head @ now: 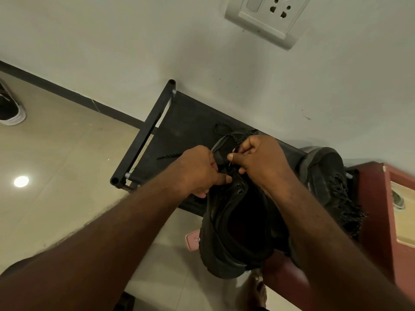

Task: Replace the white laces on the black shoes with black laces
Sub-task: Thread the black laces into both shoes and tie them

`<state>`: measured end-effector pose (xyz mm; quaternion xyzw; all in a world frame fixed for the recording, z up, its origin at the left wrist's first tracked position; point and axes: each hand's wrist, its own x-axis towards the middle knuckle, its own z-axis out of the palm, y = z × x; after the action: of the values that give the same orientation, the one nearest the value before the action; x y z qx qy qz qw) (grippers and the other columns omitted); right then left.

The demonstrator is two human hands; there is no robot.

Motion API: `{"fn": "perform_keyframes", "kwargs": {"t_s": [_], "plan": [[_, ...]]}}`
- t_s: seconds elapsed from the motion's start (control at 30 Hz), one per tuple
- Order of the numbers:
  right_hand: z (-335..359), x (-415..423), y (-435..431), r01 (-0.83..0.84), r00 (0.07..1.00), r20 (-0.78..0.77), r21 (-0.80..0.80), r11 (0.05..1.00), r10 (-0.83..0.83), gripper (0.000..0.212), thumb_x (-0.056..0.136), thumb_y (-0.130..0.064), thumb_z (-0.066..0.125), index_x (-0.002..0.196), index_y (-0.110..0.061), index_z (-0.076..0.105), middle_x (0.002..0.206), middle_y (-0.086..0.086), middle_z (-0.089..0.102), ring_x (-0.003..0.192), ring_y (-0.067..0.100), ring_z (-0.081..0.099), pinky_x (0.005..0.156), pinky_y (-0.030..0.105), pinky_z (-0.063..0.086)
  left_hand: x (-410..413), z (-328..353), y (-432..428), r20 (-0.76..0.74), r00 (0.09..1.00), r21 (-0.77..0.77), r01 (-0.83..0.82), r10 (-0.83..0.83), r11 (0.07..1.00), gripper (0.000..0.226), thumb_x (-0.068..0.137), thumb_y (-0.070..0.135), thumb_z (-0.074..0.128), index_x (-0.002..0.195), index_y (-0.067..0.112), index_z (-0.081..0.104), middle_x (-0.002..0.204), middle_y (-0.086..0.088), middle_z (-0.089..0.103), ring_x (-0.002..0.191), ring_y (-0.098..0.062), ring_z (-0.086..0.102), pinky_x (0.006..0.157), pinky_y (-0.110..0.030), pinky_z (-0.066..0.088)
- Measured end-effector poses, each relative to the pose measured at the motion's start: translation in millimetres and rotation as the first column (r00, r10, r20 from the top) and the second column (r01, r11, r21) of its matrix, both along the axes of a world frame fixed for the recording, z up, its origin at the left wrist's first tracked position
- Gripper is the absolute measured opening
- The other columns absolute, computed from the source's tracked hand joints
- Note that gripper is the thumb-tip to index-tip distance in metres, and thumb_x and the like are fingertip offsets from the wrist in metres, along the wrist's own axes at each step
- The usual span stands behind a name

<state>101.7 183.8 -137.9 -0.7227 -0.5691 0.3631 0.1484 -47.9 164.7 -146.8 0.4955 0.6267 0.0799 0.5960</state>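
A black shoe (233,230) rests on the edge of a black rack (179,122), its opening facing me. My left hand (197,171) grips the shoe's upper by the eyelets. My right hand (258,158) pinches the tip of a black speckled lace (238,140) just above an eyelet. The lace loops away over the rack top, and its other end (168,156) lies to the left of my left hand. A second black shoe (330,182), laced in black, sits to the right on the rack.
The rack stands against a white wall with a socket plate (267,16). A red-brown cabinet (379,212) is at the right. A pink object (192,241) lies on the tiled floor below the shoe. Another shoe (9,106) lies far left.
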Motion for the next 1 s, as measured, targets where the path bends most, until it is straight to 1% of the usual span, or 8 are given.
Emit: {"fn": "perform_keyframes", "kwargs": {"t_s": [0.17,0.37,0.5,0.63,0.77,0.83,0.93,1.0], "plan": [[2.1,-2.4,0.3,-0.047,0.998,0.043,0.001,0.999,0.047,0.026,0.083,-0.016,0.081,0.068,-0.02,0.06,0.056,-0.005,0.062,0.039,-0.002,0.054,0.04,0.01,0.036,0.4,-0.6,0.2,-0.01,1.0,0.01,0.007,-0.006,1.0,0.028,0.083,0.033,0.075,0.098,0.015,0.06,0.075,-0.007,0.066,0.058,-0.012,0.063,0.054,-0.022,0.056],[5.0,-2.1,1.8,-0.066,0.995,0.07,0.026,0.997,0.064,0.028,0.081,-0.017,0.082,0.064,-0.022,0.061,0.057,-0.006,0.061,0.045,0.0,0.054,0.05,0.018,0.04,0.3,1.2,0.8,-0.008,1.0,-0.002,0.022,-0.022,1.0,0.03,0.084,0.034,0.074,0.101,0.014,0.06,0.078,-0.008,0.067,0.061,-0.014,0.064,0.058,-0.024,0.057],[0.8,-5.0,0.4,-0.034,0.998,0.057,0.029,0.999,0.032,0.027,0.083,-0.017,0.081,0.065,-0.02,0.061,0.049,-0.005,0.06,0.038,-0.002,0.053,0.043,0.013,0.037,-1.5,0.7,0.4,-0.015,1.0,0.014,0.027,-0.027,1.0,0.03,0.084,0.034,0.074,0.1,0.014,0.061,0.078,-0.008,0.067,0.064,-0.015,0.066,0.064,-0.027,0.06],[0.9,-4.5,-1.5,-0.054,0.996,0.071,0.023,0.998,0.052,0.028,0.081,-0.018,0.083,0.065,-0.021,0.06,0.051,-0.004,0.062,0.041,0.0,0.057,0.047,0.017,0.04,-1.9,1.6,0.0,-0.018,0.999,0.024,0.031,-0.03,0.999,0.03,0.083,0.035,0.075,0.098,0.013,0.062,0.077,-0.007,0.067,0.067,-0.016,0.067,0.068,-0.03,0.061],[8.9,-2.8,0.7,-0.112,0.99,0.087,-0.031,0.993,0.115,0.026,0.08,-0.018,0.083,0.065,-0.018,0.062,0.055,-0.006,0.061,0.039,-0.004,0.051,0.05,0.019,0.039,-1.8,2.9,0.1,-0.013,0.999,0.024,0.032,-0.031,0.999,0.029,0.083,0.034,0.075,0.098,0.013,0.062,0.079,-0.007,0.068,0.067,-0.016,0.067,0.068,-0.03,0.061],[14.7,-1.9,4.9,-0.127,0.989,0.064,-0.073,0.989,0.132,0.024,0.08,-0.014,0.083,0.065,-0.014,0.064,0.052,-0.007,0.06,0.038,-0.005,0.05,0.049,0.015,0.037,-1.4,3.5,0.1,-0.016,0.999,0.03,0.043,-0.043,0.999,0.029,0.083,0.034,0.075,0.097,0.012,0.063,0.082,-0.008,0.069,0.07,-0.017,0.068,0.071,-0.032,0.061],[22.7,-4.2,15.4,-0.185,0.978,0.065,-0.179,0.966,0.2,0.016,0.081,-0.009,0.081,0.071,-0.007,0.069,0.062,-0.004,0.069,0.045,-0.007,0.057,0.049,0.013,0.04,-2.1,4.2,-0.1,-0.026,0.998,0.038,0.061,-0.06,0.997,0.03,0.083,0.035,0.074,0.098,0.01,0.064,0.085,-0.009,0.07,0.078,-0.021,0.072,0.074,-0.034,0.061],[26.9,-7.0,23.9,-0.251,0.954,0.099,-0.249,0.935,0.283,0.011,0.084,-0.007,0.078,0.076,-0.006,0.072,0.067,-0.003,0.072,0.051,-0.009,0.06,0.049,0.01,0.039,-2.6,4.7,0.2,-0.024,0.998,0.043,0.066,-0.065,0.997,0.03,0.083,0.034,0.075,0.097,0.009,0.065,0.084,-0.01,0.071,0.076,-0.022,0.072,0.072,-0.033,0.061]]}}
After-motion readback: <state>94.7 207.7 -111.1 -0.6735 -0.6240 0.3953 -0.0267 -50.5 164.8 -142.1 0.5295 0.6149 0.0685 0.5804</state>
